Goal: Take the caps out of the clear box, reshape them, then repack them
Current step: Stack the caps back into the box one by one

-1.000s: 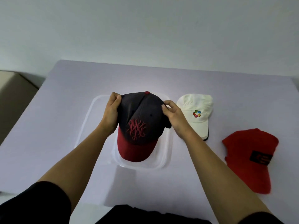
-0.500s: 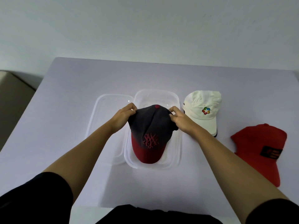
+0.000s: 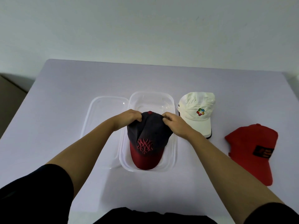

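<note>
We hold the dark cap (image 3: 150,136) with its red brim inside the clear box (image 3: 152,97), brim pointing toward us and lying close to the near wall; whether the crown rests on the bottom we cannot tell. Our left hand (image 3: 129,118) grips the far left of the crown, fingers curled into the fabric. Our right hand (image 3: 176,125) pinches the far right, thumb and fingers closed on the cloth, with the red top button between the two hands. The box's clear lid (image 3: 103,110) lies flat just left of the box. A white cap (image 3: 197,110) lies just right of the box, and a red cap (image 3: 249,143) farther right, all on the pale table (image 3: 64,94).
</note>
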